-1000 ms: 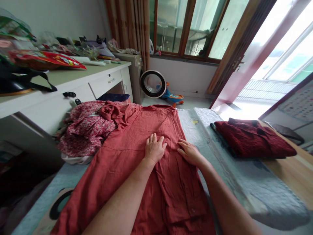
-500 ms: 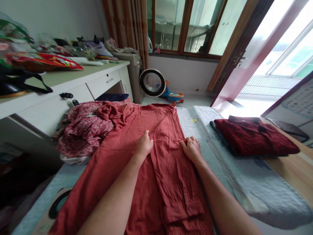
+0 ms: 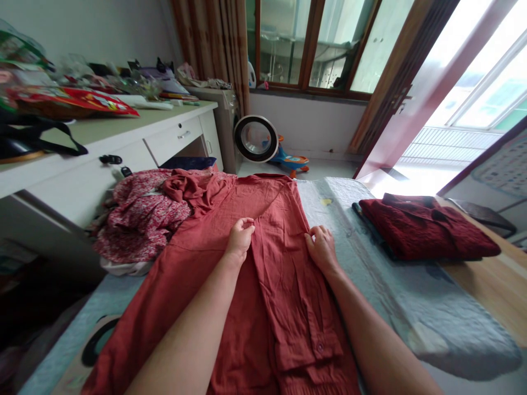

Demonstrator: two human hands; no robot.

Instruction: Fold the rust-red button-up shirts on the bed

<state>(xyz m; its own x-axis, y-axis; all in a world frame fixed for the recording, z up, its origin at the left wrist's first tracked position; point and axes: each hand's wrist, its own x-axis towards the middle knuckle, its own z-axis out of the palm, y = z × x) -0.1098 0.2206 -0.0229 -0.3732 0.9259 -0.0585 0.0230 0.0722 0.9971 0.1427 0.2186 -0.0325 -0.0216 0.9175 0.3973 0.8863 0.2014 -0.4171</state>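
Observation:
A brick-red long-sleeved shirt lies spread before me, with one sleeve laid lengthwise along its right side and the buttoned cuff toward me. My left hand pinches the inner edge of that sleeve near the middle of the shirt. At the shirt's right edge, my right hand grips the fabric between thumb and curled fingers. The far left part of the shirt is bunched up beside a crumpled red-and-white patterned garment.
A light blue patterned cloth covers the surface under the shirt. On the right sits a folded dark red garment over a wooden top. A cluttered white desk stands left, near a washing machine with its round door open.
My left hand has turned slightly and its thumb and fingers have drawn together on the sleeve's edge. My right hand stays nearly in place, and the shirt lies much the same.

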